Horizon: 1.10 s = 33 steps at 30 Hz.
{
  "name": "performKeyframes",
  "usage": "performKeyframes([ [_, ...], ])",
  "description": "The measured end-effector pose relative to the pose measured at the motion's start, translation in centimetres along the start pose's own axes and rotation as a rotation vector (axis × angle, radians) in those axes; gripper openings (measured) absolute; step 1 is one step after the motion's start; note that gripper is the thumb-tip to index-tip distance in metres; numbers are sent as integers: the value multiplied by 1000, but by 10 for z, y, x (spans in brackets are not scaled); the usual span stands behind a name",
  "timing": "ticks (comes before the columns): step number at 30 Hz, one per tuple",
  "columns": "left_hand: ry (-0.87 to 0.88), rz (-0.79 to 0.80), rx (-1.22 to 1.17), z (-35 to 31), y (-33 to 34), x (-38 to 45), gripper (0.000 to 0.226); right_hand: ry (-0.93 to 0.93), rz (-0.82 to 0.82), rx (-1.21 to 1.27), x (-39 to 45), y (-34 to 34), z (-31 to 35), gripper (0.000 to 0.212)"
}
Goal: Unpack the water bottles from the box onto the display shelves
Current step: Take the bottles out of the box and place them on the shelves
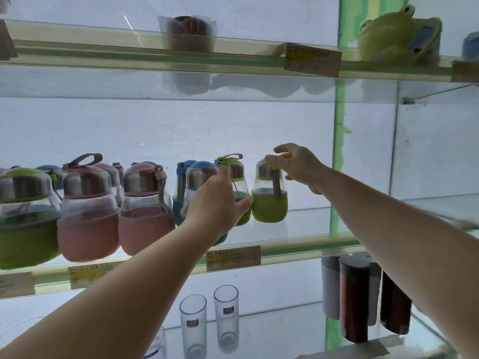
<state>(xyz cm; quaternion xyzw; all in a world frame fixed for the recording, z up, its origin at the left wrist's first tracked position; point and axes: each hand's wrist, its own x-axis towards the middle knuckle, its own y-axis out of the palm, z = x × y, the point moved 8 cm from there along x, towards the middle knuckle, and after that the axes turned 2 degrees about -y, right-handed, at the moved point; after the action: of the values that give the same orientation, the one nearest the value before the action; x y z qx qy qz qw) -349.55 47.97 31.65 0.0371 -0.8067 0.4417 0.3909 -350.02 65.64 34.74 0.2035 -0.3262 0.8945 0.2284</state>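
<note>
Several round bottles with steel collars and silicone sleeves stand on the middle glass shelf: a green one at far left, two pink ones, then blue ones. My left hand wraps round the front blue-lidded bottle, its fingertips reaching a green bottle behind. My right hand hovers with spread fingers at the lid of the rightmost green bottle, which stands upright on the shelf. The box is out of view.
The upper shelf holds a wrapped brown cup and a green frog pot. Below stand two clear glasses and dark tall flasks. Price tags hang on the shelf edges. Bare glass lies right of the green bottle.
</note>
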Motion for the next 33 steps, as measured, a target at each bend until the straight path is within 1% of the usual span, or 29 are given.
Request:
performKeyframes([
  [5,3,16,-71,-9,11,12,58,54,-22,12,-2,-16,-22,54],
  [12,-82,85,-168,-12,39,34,63,103,-9,9,11,-12,-44,54],
  [16,-94,126,-131,-11,56,42,67,142,-3,10,26,-6,-60,62],
  [21,-102,89,-130,-11,60,50,64,172,33,34,46,18,-72,77],
  [26,-115,75,-128,-12,63,54,66,206,71,99,59,40,-83,68],
  [31,-110,66,-119,-12,64,53,66,240,123,138,59,44,-88,60],
  [33,-107,67,-116,-12,64,52,65,228,114,155,56,43,-86,58],
])
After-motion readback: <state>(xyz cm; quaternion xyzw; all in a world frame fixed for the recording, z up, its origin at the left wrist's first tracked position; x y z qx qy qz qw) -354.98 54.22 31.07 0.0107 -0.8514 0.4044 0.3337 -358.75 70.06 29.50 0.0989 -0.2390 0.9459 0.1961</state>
